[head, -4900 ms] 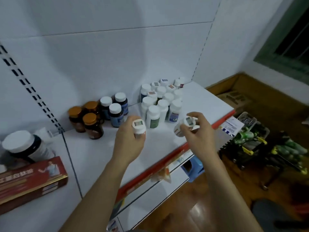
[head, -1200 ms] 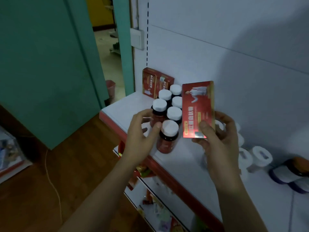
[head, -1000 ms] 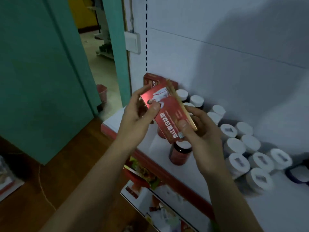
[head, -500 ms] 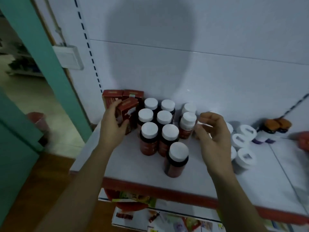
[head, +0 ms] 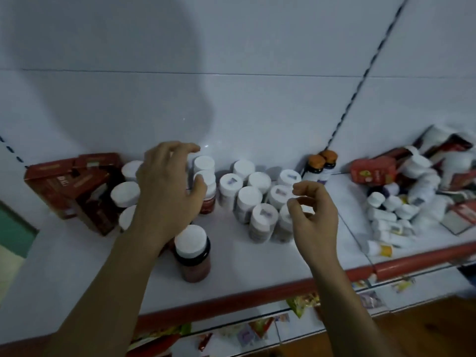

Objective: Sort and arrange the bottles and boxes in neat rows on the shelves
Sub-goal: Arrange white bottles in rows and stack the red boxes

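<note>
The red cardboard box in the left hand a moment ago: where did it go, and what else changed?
The left hand let go of the red cardboard box, now standing with the other red boxes, and moved right over the white-capped red bottles, thumb against a cap; whether it grips one is hidden. The right hand stays empty over the white plastic bottles.

left grip: fingers spread, arched | right grip: fingers loosely curled

Red boxes, white-capped red bottles, orange-capped bottles, red-edged white shelf
</note>
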